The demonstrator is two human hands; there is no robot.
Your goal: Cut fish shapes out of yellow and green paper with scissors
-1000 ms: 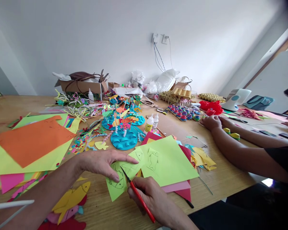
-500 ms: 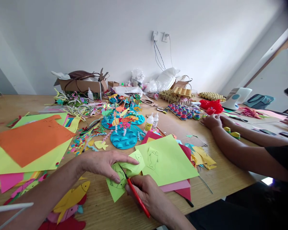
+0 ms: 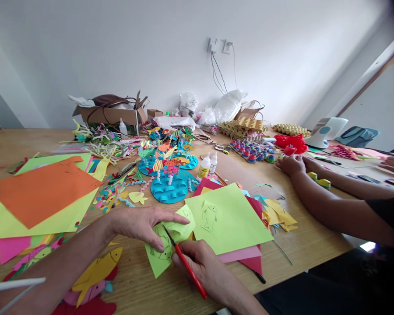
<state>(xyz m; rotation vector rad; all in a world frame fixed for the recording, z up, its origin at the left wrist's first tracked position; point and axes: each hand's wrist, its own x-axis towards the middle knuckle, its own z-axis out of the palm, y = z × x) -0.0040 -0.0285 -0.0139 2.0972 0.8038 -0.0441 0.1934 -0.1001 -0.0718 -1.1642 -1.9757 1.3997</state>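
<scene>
Head view: the left hand [image 3: 141, 224] lies open, fingers pressing a lime-green paper scrap [image 3: 158, 258] flat on the wooden surface [image 3: 310, 245]. The right hand [image 3: 205, 269] is closed around a red pencil [image 3: 188, 267], its tip on the scrap. Just beside lies a larger lime sheet [image 3: 236, 223] bearing a drawn fish.

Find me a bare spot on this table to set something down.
The table is bare at its far left, behind the orange sheet, and near right, between the green sheet and the co-worker's arm. The middle, around the blue discs, is crowded.
</scene>
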